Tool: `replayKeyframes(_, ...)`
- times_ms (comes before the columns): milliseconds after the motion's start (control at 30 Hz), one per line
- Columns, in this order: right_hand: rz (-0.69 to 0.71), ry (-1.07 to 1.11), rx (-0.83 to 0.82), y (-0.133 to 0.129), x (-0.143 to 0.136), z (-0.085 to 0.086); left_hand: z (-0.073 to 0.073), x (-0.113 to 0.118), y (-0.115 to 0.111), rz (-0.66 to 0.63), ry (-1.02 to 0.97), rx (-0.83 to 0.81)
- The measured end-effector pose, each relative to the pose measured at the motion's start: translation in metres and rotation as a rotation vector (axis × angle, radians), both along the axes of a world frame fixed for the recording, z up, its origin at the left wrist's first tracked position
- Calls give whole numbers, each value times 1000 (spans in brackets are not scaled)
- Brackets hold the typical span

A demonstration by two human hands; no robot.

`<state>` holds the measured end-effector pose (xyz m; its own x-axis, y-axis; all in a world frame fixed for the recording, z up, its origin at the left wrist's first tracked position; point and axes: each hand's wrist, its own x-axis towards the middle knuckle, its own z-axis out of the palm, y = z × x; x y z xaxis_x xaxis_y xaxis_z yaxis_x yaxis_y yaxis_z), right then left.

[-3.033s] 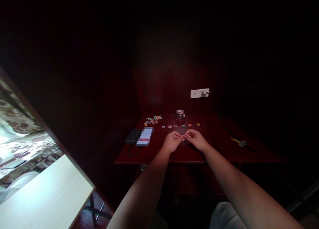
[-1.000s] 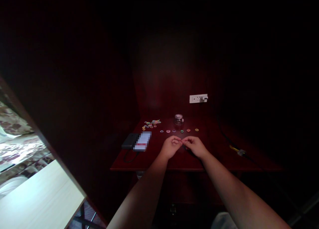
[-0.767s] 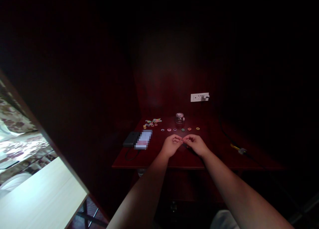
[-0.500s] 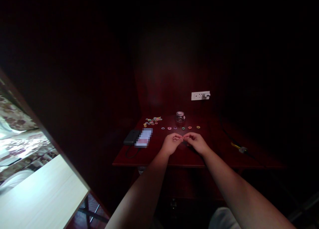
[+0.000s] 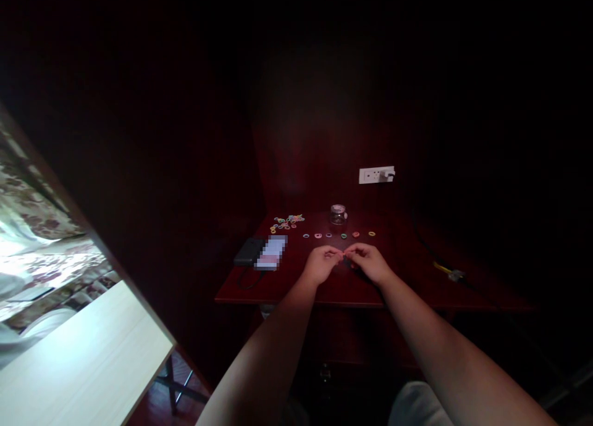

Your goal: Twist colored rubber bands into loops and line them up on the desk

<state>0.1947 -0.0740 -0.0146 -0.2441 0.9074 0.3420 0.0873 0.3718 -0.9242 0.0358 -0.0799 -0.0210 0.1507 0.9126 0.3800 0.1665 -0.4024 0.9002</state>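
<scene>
My left hand (image 5: 323, 263) and my right hand (image 5: 368, 262) meet fingertip to fingertip above the dark red desk. Both are closed in a pinch on a small reddish hair tie (image 5: 344, 254), mostly hidden by the fingers. Just beyond them runs a spaced row of small hair ties: a blue one (image 5: 306, 236), a pink one (image 5: 317, 236), a purple one (image 5: 328, 235), a green one (image 5: 343, 236), an orange-red one (image 5: 356, 234) and a yellow one (image 5: 372, 233). Farther left lies a loose pile of coloured hair ties (image 5: 291, 220).
Behind the row stands a clear jar (image 5: 338, 215). A phone with a blurred screen (image 5: 271, 252) and a black box-shaped device (image 5: 249, 251) with a cable lie at left. A yellow-and-grey cable piece (image 5: 451, 273) rests at right. The back wall carries a socket (image 5: 376, 175).
The view has shifted slightly, so everything sits a little farther right and higher. My hands stay together, with the fingertips slightly shifted around the small hair tie.
</scene>
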Motion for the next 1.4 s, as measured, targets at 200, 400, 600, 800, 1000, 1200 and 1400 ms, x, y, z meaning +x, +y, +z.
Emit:
replayKeyframes(200,5,27,-13,-1,0,0,-3,1,0,35,-29,-22)
replayKeyframes(400,18,45,-30,-2,-2,2,-1,0,0,-2,-48,-31)
replayKeyframes(600,13,18,-25,-2,-1,3,0,0,-1,-18,-43,-35)
replayKeyframes(800,14,-1,8,0,0,0,2,0,-3,-10,-39,-29)
replayKeyframes(1000,6,0,-9,0,0,1,0,2,-1,1,-35,-20)
replayKeyframes(1200,-2,-1,-11,0,-1,0,-2,2,1,8,-32,-27)
replayKeyframes(1400,11,29,-3,1,0,-1,-4,1,3,17,-23,-40)
